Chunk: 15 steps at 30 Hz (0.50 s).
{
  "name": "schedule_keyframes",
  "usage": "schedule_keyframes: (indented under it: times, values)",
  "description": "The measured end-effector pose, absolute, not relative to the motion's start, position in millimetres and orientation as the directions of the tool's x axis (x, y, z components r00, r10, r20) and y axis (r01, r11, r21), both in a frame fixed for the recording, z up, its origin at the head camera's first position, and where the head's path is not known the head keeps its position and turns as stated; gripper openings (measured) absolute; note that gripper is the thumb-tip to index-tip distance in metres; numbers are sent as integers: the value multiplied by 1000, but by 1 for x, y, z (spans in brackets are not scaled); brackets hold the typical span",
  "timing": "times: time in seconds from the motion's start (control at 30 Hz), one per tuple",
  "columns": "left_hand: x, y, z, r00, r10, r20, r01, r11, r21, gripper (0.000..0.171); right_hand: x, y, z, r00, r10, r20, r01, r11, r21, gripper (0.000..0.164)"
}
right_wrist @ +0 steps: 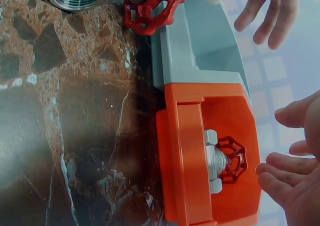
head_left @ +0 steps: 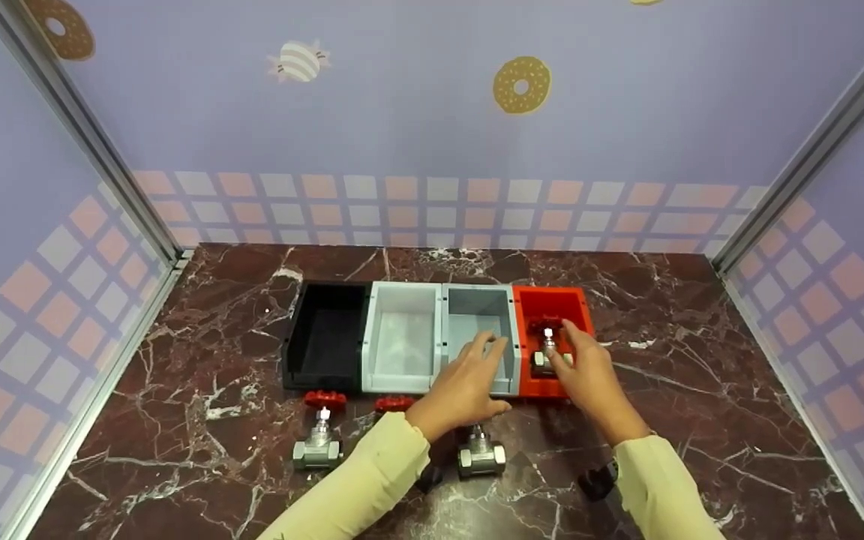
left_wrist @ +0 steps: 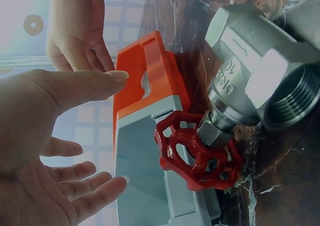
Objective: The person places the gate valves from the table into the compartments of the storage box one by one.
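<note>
A metal gate valve with a red handwheel [right_wrist: 217,161] lies inside the red-orange bin [head_left: 582,300]. My right hand [head_left: 586,375] is over that bin, fingers spread, thumb apart, holding nothing; in the right wrist view its fingertips [right_wrist: 267,170] overlap the bin's edge beside the valve. Over the light grey bin [head_left: 477,304] hovers my left hand [head_left: 466,386], fingers loosely bent, nothing between them. In front of the grey bin stands another valve [left_wrist: 255,61], its red handwheel [left_wrist: 197,153] towards the bin, partly hidden by the left hand in the head view.
A white bin [head_left: 406,337] and a black bin [head_left: 327,334] continue the row leftward. On the marble-patterned table [head_left: 192,420] lie a valve [head_left: 318,442] before the black bin and another red handwheel [head_left: 394,404] partly behind the left sleeve. Printed panels [head_left: 402,135] enclose the back and sides.
</note>
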<state>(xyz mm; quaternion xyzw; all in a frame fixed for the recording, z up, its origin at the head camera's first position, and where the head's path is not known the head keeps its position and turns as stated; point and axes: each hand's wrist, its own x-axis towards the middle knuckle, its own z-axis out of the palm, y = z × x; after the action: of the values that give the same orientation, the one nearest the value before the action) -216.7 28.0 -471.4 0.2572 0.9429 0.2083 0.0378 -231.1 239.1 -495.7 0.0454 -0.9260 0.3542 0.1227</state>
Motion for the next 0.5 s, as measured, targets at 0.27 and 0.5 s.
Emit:
schedule_keyframes:
  times: [0.27,0.5]
  values:
    - [-207,18,-473,-871,490,48,465,786,409,93,-232,229,-496,-964,-10,266,-192,716,-671,56]
    - [-197,12,-475,-891,451,52,430,801,417,89,-233,220,-497,-971,-18,237,-177,723,-668,56]
